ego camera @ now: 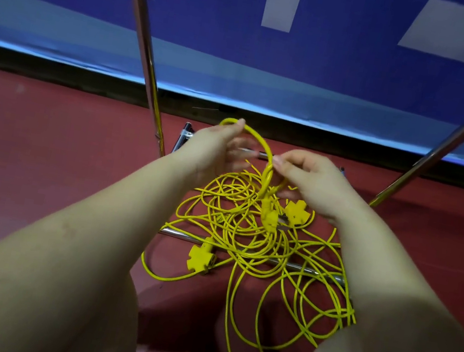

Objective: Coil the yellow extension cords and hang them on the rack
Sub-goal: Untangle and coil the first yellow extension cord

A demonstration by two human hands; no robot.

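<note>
A tangle of yellow extension cords [247, 240] lies on the red floor between the legs of a metal rack. One stretch of cord arcs up between my hands. My left hand [213, 151] pinches the top of that arc. My right hand [310, 179] pinches the same cord lower down, where it forms a small loop. A plug end [271, 217] hangs just below that loop. Yellow multi-outlet sockets lie in the pile, one [200, 258] at the left and another [298, 213] under my right wrist.
The rack's chrome uprights rise at the left [143, 38] and right [458, 137], and its bottom bar [295, 267] runs under the cords. A blue banner [247, 40] stands behind. My knees fill the lower corners.
</note>
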